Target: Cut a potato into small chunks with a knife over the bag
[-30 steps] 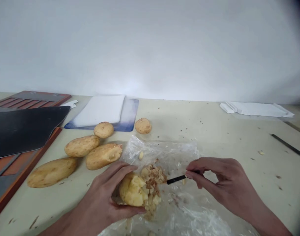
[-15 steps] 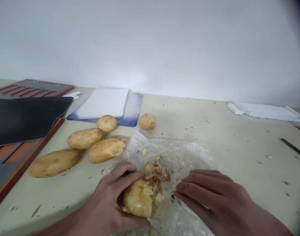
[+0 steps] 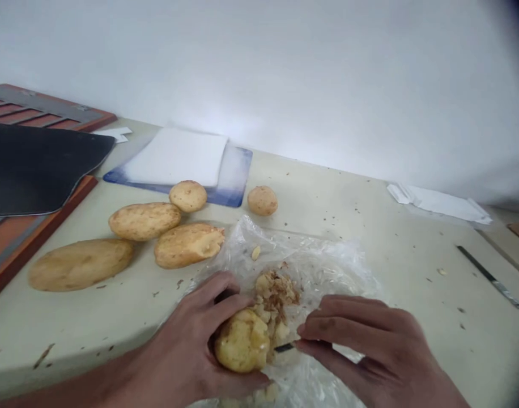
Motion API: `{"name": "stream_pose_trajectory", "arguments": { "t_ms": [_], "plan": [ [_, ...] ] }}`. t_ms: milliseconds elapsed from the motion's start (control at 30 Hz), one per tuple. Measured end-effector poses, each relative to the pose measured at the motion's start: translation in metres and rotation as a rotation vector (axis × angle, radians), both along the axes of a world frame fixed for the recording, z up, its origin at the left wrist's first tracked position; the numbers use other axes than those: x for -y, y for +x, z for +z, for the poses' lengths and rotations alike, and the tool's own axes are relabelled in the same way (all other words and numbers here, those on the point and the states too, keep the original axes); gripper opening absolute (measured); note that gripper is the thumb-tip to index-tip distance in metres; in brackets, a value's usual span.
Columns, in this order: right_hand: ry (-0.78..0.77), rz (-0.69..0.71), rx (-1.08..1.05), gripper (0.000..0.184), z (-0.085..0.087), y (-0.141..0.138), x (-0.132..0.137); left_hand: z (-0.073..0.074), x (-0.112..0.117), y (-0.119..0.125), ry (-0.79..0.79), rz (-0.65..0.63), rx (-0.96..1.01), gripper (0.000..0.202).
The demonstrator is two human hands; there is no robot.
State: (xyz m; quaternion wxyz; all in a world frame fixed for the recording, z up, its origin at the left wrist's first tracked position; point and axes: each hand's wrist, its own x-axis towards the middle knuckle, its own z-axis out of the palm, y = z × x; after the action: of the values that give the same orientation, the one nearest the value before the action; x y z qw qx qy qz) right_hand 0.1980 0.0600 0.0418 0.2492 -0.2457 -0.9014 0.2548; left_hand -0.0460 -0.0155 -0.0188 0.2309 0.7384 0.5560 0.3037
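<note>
Only partway imo: left hand [image 3: 194, 345] has fingers curled round a hacked-up roundish yellow potato [image 3: 241, 340], right hand [image 3: 365, 340] pinches a thin black strip [image 3: 284, 347], three rounded tan potatoes [image 3: 144, 221] at left look uncut.

The left hand [image 3: 200, 343], near bottom centre, and the right hand [image 3: 374, 345], at lower right, are 2 bare hands with slender, tapering fingers [image 3: 348, 331] and rounded tips. The left forearm [image 3: 102, 377], toward the lower left, is bare, slim and smooth in outline; the right wrist [image 3: 433, 388] is likewise bare.
</note>
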Motion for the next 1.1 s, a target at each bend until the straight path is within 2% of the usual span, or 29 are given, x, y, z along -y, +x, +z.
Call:
{"name": "stream_pose_trajectory", "arguments": {
  "t_ms": [133, 233, 433, 600, 767, 967, 1100],
  "plan": [
    [0.131, 0.017, 0.068, 0.012, 0.009, 0.003, -0.009, -0.004, 0.002, -0.005, 0.052, -0.010, -0.004, 0.062],
    [0.138, 0.054, 0.103, 0.011, 0.005, 0.000, -0.008, -0.007, 0.001, -0.006, 0.061, -0.006, -0.012, 0.061],
    [-0.014, 0.095, 0.025, 0.006, -0.013, -0.014, -0.002, -0.008, 0.000, -0.007, 0.163, 0.041, 0.041, 0.072],
    [-0.290, 0.067, -0.101, 0.014, -0.018, -0.011, -0.011, -0.003, -0.003, -0.010, 0.145, -0.054, 0.101, 0.055],
    [-0.446, 0.058, -0.218, 0.016, -0.020, -0.004, -0.019, -0.010, 0.002, -0.005, 0.099, -0.130, 0.016, 0.056],
    [-0.471, 0.060, -0.311, 0.015, -0.021, -0.002, -0.019, -0.018, 0.006, 0.000, 0.041, -0.100, -0.042, 0.066],
    [-0.353, 0.061, -0.264, 0.019, -0.021, -0.004, -0.016, -0.012, 0.005, -0.007, 0.087, -0.107, -0.019, 0.078]
  ]
}}
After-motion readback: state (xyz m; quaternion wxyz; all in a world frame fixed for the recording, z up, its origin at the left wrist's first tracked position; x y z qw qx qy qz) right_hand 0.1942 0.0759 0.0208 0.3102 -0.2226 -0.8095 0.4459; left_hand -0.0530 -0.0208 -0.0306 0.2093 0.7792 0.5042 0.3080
